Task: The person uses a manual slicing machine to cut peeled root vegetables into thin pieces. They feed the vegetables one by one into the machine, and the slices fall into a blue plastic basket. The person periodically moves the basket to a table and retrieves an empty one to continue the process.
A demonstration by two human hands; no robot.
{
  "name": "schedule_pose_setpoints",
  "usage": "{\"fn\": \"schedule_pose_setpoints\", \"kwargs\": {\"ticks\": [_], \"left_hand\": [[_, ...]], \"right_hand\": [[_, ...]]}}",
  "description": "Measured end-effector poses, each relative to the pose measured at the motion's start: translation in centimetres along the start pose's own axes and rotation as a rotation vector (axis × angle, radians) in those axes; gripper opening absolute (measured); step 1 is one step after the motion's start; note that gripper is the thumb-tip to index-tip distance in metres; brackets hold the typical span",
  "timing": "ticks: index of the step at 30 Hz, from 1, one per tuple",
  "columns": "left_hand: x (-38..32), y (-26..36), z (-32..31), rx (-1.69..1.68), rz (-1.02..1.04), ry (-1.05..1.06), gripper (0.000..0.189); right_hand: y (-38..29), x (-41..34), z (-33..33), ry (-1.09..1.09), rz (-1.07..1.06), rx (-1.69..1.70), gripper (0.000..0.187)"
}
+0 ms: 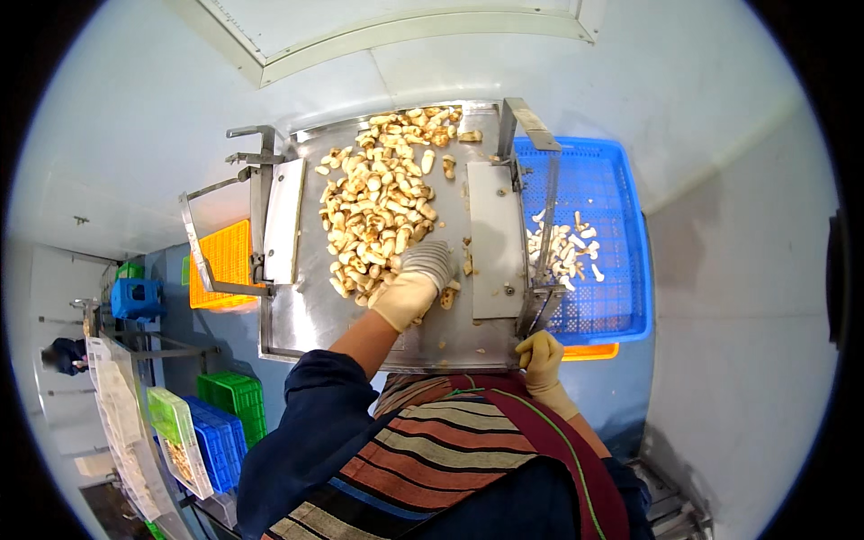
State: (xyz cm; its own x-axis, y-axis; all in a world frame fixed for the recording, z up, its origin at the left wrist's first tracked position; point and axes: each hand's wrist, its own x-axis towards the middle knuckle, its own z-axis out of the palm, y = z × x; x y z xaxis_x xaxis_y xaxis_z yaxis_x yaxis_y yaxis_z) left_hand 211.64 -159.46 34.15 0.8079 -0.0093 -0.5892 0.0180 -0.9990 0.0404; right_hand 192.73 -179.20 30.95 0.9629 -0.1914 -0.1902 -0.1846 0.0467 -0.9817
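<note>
My left hand [420, 280], in a pale glove with grey-striped fingers, reaches down onto the near right side of a heap of mushrooms [378, 202] with brownish stem ends. The heap lies on a steel worktable [418, 347]. Whether those fingers hold a mushroom is hidden. Just right of them lies a loose mushroom [449, 295]. My right hand [541, 358], in a yellowish glove, is curled at the table's front right corner, just below the hinged metal frame [540, 138] beside a white board [498, 236]. What it grips cannot be seen.
A blue perforated crate [634, 236] with white mushroom pieces stands right of the table. At left are a second metal frame [202, 256], another white board [285, 223] and an orange crate [226, 266]. Green [236, 405] and blue crates [216, 439] stand lower left. Another person [64, 356] is far left.
</note>
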Motion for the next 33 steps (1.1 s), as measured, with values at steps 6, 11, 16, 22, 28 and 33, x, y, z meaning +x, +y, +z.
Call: {"fn": "schedule_pose_setpoints", "kwargs": {"ticks": [6, 11, 16, 22, 28, 33], "left_hand": [[1.4, -0.7, 2.1, 0.116, 0.232, 0.074, 0.040], [-0.3, -0.2, 3.3, 0.199, 0.201, -0.072, 0.026], [2.1, -0.9, 3.5, -0.175, 0.093, 0.179, 0.040], [7.6, 5.3, 6.2, -1.023, 0.215, 0.095, 0.036], [6.7, 9.0, 6.7, -1.377, 0.183, 0.093, 0.031], [7.5, 8.3, 7.7, -1.382, 0.183, 0.129, 0.028]], "right_hand": [[0.0, 0.0, -0.3, 0.002, -0.006, -0.001, 0.036], [-0.4, -0.1, -0.1, -0.005, 0.024, 0.014, 0.036], [0.0, -0.1, 0.0, 0.031, -0.003, 0.001, 0.039], [-0.7, 0.0, 0.2, -0.011, 0.006, -0.023, 0.040], [-0.3, -0.1, -0.2, 0.005, 0.032, 0.006, 0.037], [0.7, -0.3, 0.1, 0.009, 0.034, 0.027, 0.041]]}}
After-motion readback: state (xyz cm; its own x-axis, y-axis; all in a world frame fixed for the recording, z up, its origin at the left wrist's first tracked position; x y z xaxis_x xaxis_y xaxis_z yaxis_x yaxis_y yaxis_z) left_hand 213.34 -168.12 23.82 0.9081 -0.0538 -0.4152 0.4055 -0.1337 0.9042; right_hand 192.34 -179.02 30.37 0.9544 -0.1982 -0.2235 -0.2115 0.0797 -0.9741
